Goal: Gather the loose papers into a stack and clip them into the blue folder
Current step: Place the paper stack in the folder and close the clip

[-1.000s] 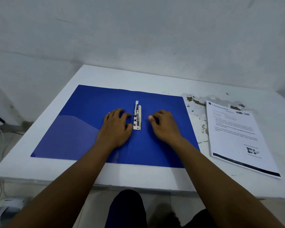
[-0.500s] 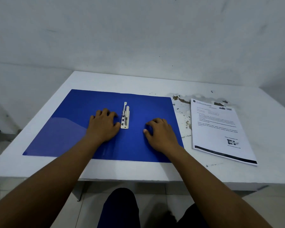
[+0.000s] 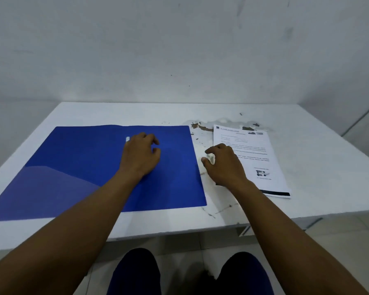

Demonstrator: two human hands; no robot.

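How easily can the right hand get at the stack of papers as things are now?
Probably yes. The right hand hovers at the left edge of the papers, which lie flat on the table beside the blue folder, with nothing on top.

A plain office-like room: a white table (image 3: 307, 177) with chipped paint stands against a bare grey wall (image 3: 179, 50), bearing a blue folder (image 3: 73, 167) and printed papers (image 3: 254, 150).

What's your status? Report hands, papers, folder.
Left hand over the clip on open blue folder, holding nothing. Right hand at left edge of papers, no grip yet. Papers stacked, unclipped. Nothing in the way.
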